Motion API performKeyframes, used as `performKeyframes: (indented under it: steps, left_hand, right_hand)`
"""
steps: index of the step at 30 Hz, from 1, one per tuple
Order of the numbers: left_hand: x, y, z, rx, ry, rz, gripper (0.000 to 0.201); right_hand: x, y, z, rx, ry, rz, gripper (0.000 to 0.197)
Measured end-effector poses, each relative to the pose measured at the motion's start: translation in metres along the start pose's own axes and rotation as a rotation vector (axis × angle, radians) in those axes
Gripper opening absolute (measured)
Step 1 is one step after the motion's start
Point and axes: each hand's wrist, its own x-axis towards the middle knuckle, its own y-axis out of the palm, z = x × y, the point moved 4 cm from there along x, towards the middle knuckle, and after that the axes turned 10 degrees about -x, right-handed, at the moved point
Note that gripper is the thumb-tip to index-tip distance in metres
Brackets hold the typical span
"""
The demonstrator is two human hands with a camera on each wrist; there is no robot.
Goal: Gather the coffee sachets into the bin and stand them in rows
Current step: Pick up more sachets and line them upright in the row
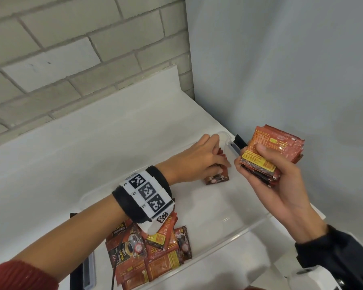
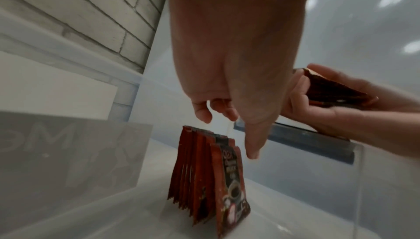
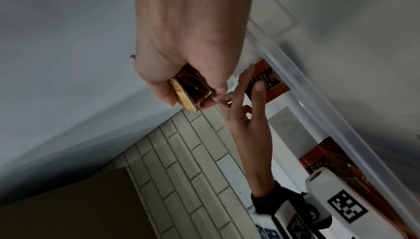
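Head view: white counter (image 1: 92,143) meets grey brick wall (image 1: 71,49).

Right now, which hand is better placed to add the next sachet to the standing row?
Right hand: it already grips a stack of sachets beside the standing row. The left hand holds none; its fingers hover at the row.

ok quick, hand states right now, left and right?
Left hand: open, fingers straight, reaching down at the standing sachets in the bin, gripping nothing.
Right hand: closed, holding a stack of sachets above the bin.
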Motion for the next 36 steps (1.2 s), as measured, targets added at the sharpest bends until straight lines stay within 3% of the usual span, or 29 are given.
performKeyframes:
  steps: [5, 9, 16, 19, 24, 28, 33, 36]
  left_hand:
    - [-0.004, -0.029, -0.006, -0.299, -0.167, -0.185, 0.028]
    - [-0.009, -0.056, -0.025, -0.531, -0.146, -0.347, 0.026]
    - [-0.013, -0.051, -0.035, -0.850, -0.249, -0.350, 0.041]
    - [-0.014, -0.050, -0.034, -0.931, -0.262, -0.365, 0.048]
    - [-0.021, -0.065, -0.036, -0.968, -0.137, -0.422, 0.025]
    - [-0.028, -0.073, -0.034, -0.969, -0.027, -0.397, 0.017]
    - [-0.029, -0.066, -0.027, -0.976, -0.051, -0.350, 0.017]
    - [-0.030, -0.063, -0.024, -0.959, -0.100, -0.348, 0.019]
  right_hand:
    - [-0.001, 0.002, -0.001, -0.058, 0.032, 0.022, 0.013]
    - [0.000, 0.003, -0.004, -0.161, 0.072, 0.085, 0.024]
    - [0.000, 0.009, -0.006, -0.201, 0.112, 0.212, 0.045]
    - [0.001, 0.011, -0.008, -0.142, 0.109, 0.285, 0.066]
    - [0.005, 0.011, -0.009, -0.126, 0.107, 0.316, 0.084]
    - [0.005, 0.010, -0.011, -0.097, 0.146, 0.348, 0.075]
    - [0.001, 0.010, -0.007, -0.146, 0.165, 0.326, 0.034]
    - [0.000, 0.009, -0.005, -0.162, 0.151, 0.350, 0.039]
